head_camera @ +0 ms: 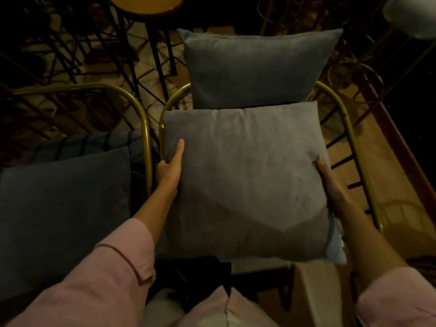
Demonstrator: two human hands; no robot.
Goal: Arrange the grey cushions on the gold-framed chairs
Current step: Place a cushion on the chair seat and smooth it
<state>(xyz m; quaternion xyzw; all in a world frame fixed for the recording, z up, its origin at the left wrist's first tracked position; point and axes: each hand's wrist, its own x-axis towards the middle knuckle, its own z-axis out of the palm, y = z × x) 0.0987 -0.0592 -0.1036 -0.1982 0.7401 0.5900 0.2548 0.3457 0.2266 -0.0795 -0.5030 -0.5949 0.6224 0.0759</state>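
A large grey cushion (245, 182) lies flat over the seat of a gold-framed chair (346, 128) right below me. My left hand (171, 165) grips its left edge, thumb on top. My right hand (330, 180) holds its right edge. A second grey cushion (254, 69) stands upright against the chair's back, just behind the flat one. To the left, another gold-framed chair (141, 112) carries a darker grey cushion (63, 208) on its seat.
A round wooden stool (146, 5) on black legs stands behind the chairs at top centre. Dark metal chair frames crowd the upper left and upper right. A wooden floor with a dark red border runs along the right. The light is dim.
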